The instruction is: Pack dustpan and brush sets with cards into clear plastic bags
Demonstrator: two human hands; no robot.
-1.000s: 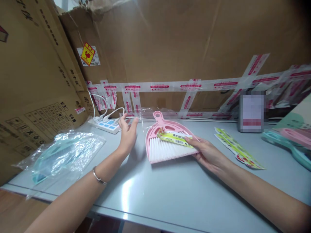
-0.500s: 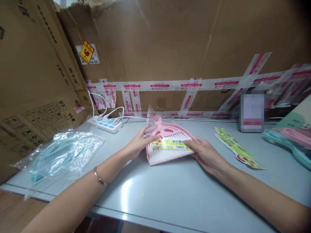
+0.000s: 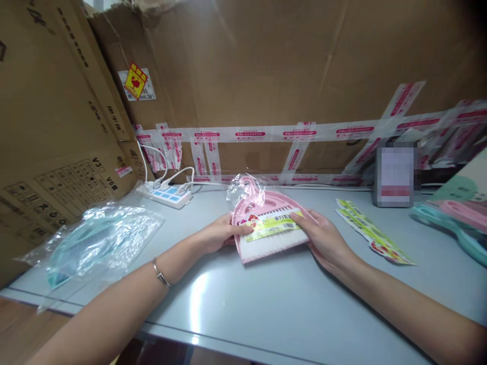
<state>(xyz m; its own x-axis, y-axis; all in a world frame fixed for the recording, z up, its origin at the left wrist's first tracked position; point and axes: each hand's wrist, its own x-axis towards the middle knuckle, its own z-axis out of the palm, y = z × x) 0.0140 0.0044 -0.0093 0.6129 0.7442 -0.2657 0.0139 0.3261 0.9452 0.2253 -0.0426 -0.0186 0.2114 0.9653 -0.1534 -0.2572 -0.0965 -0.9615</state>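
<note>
A pink dustpan with a white-bristled brush nested in it sits tilted on the grey table, its handle end inside a clear plastic bag. A yellow-green label card lies across the bristles. My left hand grips the pan's left edge, thumb on the card. My right hand holds the right edge, fingers curled under the pan.
A bagged teal dustpan set lies at the left. A white power strip sits near the cardboard wall. More label cards lie at the right, beside teal and pink dustpans. Cardboard boxes stand behind and at the left.
My left hand came from the power strip side to the pan's left edge. The clear bag now covers the handle end. The pan shifted slightly right.
</note>
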